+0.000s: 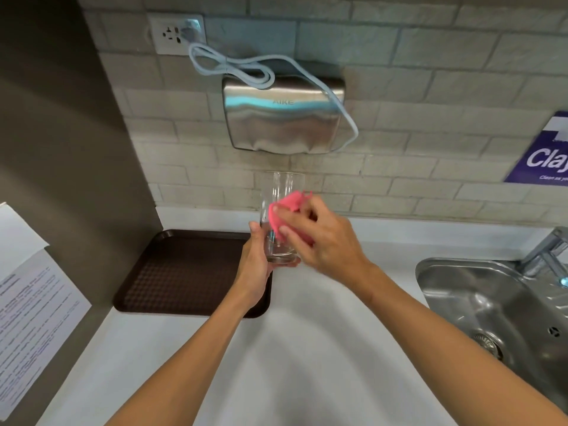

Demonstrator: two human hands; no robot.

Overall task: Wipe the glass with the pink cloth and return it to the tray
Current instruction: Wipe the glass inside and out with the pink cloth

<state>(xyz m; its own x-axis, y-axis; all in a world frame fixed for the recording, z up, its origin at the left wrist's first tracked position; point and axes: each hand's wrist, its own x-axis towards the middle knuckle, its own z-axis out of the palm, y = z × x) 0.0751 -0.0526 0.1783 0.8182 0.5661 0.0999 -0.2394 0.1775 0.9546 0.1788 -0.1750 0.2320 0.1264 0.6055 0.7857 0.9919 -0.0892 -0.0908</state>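
The left hand (256, 265) is gripping the empty glass (281, 216) upright; the right hand (322, 238) is pressing the pink cloth (287, 210) against it, the brown tray (184, 272) lying at nine o'clock.

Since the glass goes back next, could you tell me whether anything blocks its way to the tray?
Nothing visible does. The left hand holds the glass upright just right of the brown tray, whose visible surface is bare, while the right hand presses the pink cloth to it.
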